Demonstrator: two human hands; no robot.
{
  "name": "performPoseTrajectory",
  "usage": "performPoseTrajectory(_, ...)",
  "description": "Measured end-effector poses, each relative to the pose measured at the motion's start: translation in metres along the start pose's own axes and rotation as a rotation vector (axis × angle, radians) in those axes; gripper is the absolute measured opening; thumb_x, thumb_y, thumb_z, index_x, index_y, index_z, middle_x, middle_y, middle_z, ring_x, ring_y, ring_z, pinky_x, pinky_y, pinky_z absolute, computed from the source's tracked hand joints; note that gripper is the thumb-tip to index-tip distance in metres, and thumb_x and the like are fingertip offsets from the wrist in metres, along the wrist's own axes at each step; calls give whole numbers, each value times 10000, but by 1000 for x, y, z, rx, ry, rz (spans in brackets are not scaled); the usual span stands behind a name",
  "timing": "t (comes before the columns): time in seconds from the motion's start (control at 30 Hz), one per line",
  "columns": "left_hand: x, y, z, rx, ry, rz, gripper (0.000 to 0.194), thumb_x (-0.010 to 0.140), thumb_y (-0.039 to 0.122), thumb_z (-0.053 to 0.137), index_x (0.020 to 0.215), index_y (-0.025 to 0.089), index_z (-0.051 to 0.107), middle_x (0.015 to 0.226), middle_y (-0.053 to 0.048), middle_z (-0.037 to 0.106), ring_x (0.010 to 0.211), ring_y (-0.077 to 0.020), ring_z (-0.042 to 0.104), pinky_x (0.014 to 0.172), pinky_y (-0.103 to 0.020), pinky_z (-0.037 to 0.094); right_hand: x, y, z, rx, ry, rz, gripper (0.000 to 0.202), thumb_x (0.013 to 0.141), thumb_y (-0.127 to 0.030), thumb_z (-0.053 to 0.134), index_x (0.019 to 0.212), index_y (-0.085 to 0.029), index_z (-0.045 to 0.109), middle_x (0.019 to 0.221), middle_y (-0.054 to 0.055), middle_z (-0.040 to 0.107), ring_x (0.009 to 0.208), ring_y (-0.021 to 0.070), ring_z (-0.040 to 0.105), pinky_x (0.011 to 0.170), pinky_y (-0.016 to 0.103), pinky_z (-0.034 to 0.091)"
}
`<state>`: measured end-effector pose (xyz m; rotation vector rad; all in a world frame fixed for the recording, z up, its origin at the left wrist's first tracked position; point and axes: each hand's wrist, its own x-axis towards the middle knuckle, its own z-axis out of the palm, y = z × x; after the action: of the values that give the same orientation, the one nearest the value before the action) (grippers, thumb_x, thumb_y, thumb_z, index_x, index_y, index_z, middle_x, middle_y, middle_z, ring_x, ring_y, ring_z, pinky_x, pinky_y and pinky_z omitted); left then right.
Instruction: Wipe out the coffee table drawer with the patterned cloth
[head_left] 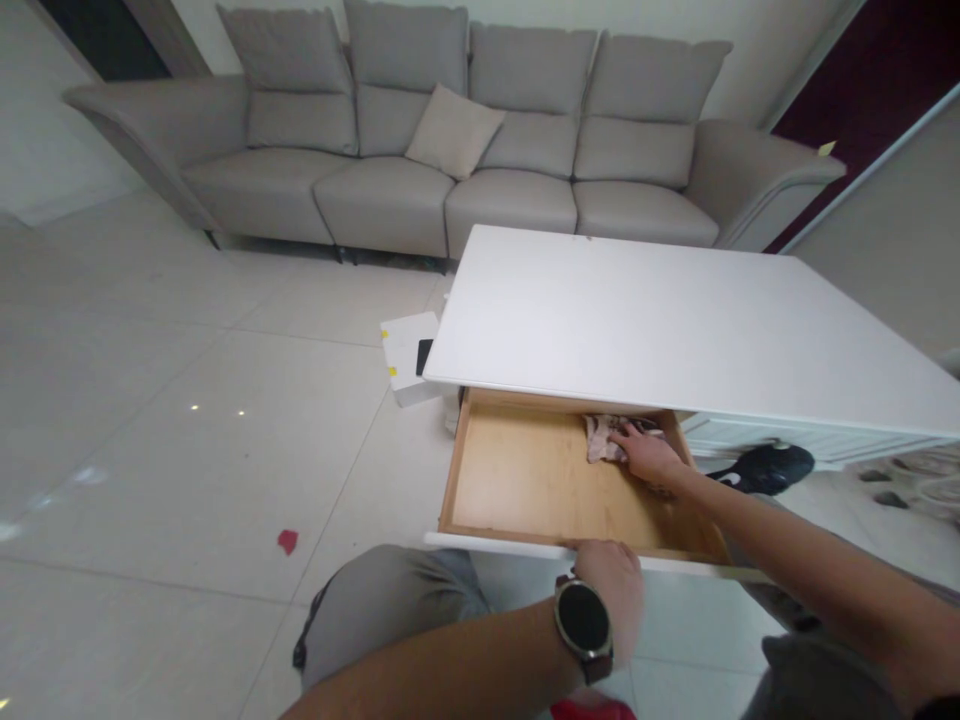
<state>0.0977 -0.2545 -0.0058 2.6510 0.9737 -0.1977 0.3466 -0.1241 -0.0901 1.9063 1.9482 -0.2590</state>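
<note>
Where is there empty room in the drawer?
The drawer floor is bare from its left wall across to the cloth. The back right corner is crowded: the right hand lies on the cloth there. The left hand grips the front edge.

Cloth (609,437) in drawer (525,480) is partly under right hand (649,456) and the worktop (675,320) edge. Can't tell what kind. Red thing (592,710) at bottom is cut off.
</note>
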Motion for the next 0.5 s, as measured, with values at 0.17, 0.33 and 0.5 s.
performPoseTrajectory(0.17, 4, 3, 14, -32, 27, -16, 490, 848, 83, 671, 1335, 137, 671, 932, -191, 724, 818, -293, 705, 658, -396, 532, 3, -10, 5, 29, 29, -73, 591, 871, -85, 465, 1432, -234, 575, 1476, 198, 477, 1269, 352, 549, 986, 449, 446)
performPoseTrajectory(0.33, 2, 2, 22, -42, 58, -21, 502, 858, 97, 648, 1358, 136, 651, 959, -196, 722, 857, -304, 703, 699, -427, 540, 37, -94, -24, 99, 37, -185, 581, 904, -175, 510, 1484, -211, 512, 1488, 210, 463, 1192, 324, 582, 1024, 451, 422)
performPoseTrajectory(0.5, 2, 2, 32, -61, 80, -34, 459, 894, 120, 596, 1347, 134, 666, 1095, -236, 714, 1014, -386, 683, 830, -579, 526, 81, -215, -59, 198, 100, -331, 519, 919, -222, 525, 1437, -232, 541, 1455, 160, 493, 1218, 304, 556, 997, 402, 452)
